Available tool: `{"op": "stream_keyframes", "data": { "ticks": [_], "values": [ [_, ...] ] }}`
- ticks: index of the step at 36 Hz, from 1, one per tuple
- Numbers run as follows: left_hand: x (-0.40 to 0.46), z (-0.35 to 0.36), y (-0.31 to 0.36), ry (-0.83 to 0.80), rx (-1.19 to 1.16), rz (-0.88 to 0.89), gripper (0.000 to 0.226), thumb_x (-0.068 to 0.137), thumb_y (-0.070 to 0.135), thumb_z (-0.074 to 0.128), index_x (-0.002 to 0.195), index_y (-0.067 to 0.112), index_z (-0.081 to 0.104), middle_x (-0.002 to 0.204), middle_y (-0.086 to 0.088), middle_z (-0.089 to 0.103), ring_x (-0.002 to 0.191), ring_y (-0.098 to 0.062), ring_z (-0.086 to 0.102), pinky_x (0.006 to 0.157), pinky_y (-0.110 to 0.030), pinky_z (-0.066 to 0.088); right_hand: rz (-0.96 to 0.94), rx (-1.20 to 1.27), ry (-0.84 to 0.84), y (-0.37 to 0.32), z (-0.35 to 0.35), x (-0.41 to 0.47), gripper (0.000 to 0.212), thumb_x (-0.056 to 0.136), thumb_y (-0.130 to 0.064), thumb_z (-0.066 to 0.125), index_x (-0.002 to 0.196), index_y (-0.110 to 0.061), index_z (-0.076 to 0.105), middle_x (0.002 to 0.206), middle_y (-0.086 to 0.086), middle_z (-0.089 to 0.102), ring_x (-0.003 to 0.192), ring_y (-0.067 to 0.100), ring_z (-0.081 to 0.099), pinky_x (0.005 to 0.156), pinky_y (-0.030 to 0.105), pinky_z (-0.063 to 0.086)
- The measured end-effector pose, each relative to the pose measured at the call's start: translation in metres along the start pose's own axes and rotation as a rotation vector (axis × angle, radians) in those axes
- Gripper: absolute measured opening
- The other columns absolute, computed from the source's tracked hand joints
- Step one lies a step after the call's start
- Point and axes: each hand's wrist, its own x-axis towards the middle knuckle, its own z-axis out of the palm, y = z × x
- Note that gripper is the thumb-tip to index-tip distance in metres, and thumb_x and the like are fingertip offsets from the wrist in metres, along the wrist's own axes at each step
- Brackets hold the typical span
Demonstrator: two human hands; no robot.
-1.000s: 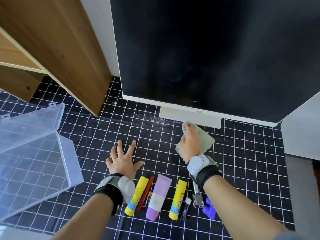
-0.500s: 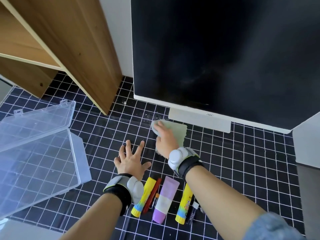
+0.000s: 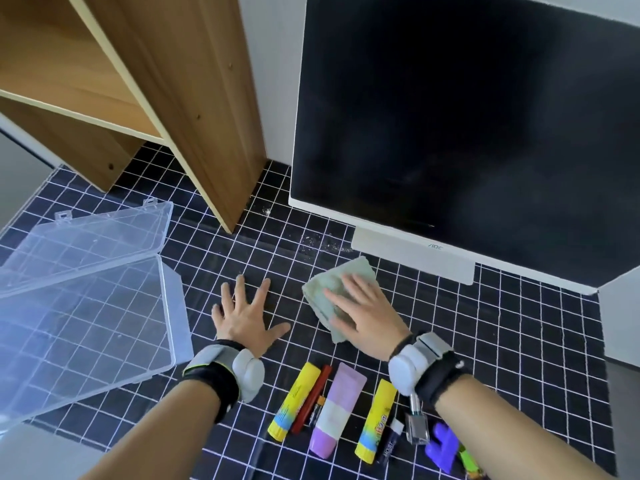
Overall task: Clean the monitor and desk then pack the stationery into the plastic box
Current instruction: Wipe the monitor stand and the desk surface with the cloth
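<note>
My right hand [image 3: 363,311] presses flat, fingers straight, on a pale green cloth [image 3: 332,285] lying on the black gridded desk mat [image 3: 502,341] in front of the monitor [image 3: 467,116]. My left hand [image 3: 246,315] rests flat on the mat with fingers spread, left of the cloth. White crumbs [image 3: 323,242] lie on the mat just beyond the cloth, near the monitor's base. A clear plastic box [image 3: 79,306] lies open at the left. Near me lies a row of stationery: two yellow glue sticks [image 3: 294,400], a red pen [image 3: 311,398], a purple tube [image 3: 337,410], a small dark tube [image 3: 391,441], a purple clip [image 3: 443,446].
A wooden shelf unit [image 3: 166,98] stands at the back left, its side panel reaching down to the mat beside the monitor. A grey surface [image 3: 620,323] borders the mat on the right. Another small patch of crumbs [image 3: 266,212] sits by the shelf's foot.
My right hand has slid the cloth leftward across the mat in front of the monitor base, and its fingers now lie flatter on it. The left hand stays planted.
</note>
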Motion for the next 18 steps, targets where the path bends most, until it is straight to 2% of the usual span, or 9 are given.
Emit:
{"op": "stream_keyframes", "data": {
  "ticks": [4,8,14,18],
  "values": [
    [0.001,0.001,-0.003,-0.023,0.001,0.004,0.103,0.079,0.074,0.06,0.155,0.044,-0.003,0.165,-0.008,-0.011,0.151,-0.039,-0.009,0.12,-0.06,0.011,0.072,-0.137,-0.072,-0.007,0.011,0.014,0.068,0.098,-0.065,0.018,0.155,-0.038,-0.006,0.164,0.008,-0.015,0.149,0.025,-0.02,0.12,0.046,-0.012],
    [0.002,-0.004,0.002,-0.042,-0.006,0.006,0.103,0.079,0.071,0.063,0.155,0.044,-0.001,0.165,-0.008,-0.01,0.15,-0.04,-0.009,0.119,-0.061,0.012,0.126,-0.152,-0.071,-0.014,0.013,0.029,0.074,0.096,-0.065,0.018,0.154,-0.033,-0.014,0.162,0.012,-0.022,0.148,0.03,-0.024,0.119,0.054,-0.009],
    [0.003,-0.001,-0.001,-0.036,0.009,0.013,0.101,0.079,0.072,0.061,0.155,0.044,-0.001,0.165,-0.007,-0.01,0.151,-0.039,-0.008,0.118,-0.062,0.013,0.176,-0.183,0.02,-0.017,0.015,0.066,0.074,0.097,-0.064,0.019,0.155,-0.028,-0.011,0.163,0.016,-0.012,0.15,0.034,-0.013,0.12,0.055,-0.005],
    [0.003,0.002,-0.002,-0.022,0.008,0.0,0.101,0.079,0.073,0.06,0.154,0.046,-0.002,0.166,-0.006,-0.01,0.151,-0.038,-0.008,0.119,-0.062,0.011,0.257,-0.185,0.147,-0.031,0.019,0.083,0.076,0.093,-0.061,0.02,0.157,-0.02,0.01,0.162,0.022,0.009,0.15,0.038,0.007,0.118,0.058,0.01]
  ]
}}
